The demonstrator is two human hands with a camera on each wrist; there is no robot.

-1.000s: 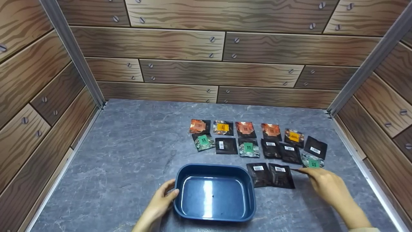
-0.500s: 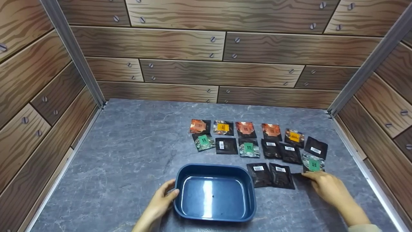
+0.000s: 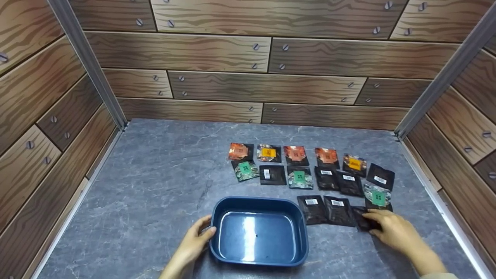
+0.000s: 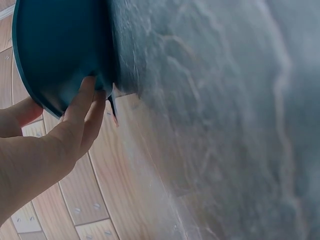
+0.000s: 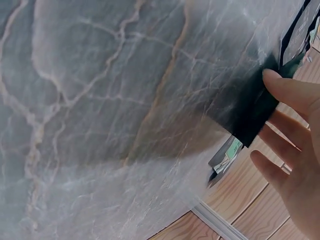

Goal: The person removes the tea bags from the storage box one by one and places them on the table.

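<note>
My left hand (image 3: 196, 239) grips the left rim of a dark blue rectangular plastic basin (image 3: 255, 263), thumb over the edge and fingers along the outer wall. In the left wrist view the fingers (image 4: 82, 107) lie against the basin's side (image 4: 60, 55). At the right, my right hand (image 3: 395, 230) pinches a black sachet (image 3: 360, 223) at its right side, low over the table. The right wrist view has the thumb (image 5: 280, 82) on this sachet's edge, with the other fingers behind it. Immediately left lie two more black sachets (image 3: 338, 211) with white barcode labels.
Behind the basin, rows of flat sachets lie on the grey marbled table (image 3: 155, 174): orange ones (image 3: 295, 155), yellow-labelled ones (image 3: 268, 153), green-labelled ones (image 3: 299, 177) and black ones. A green-labelled sachet (image 3: 378, 197) lies just beyond my right hand. Wood-patterned panels (image 3: 271, 87) enclose the table.
My right hand has brought the black sachet down and slightly toward me, so it lies nearly flat beside the other two. My left hand and the basin have stayed in place.
</note>
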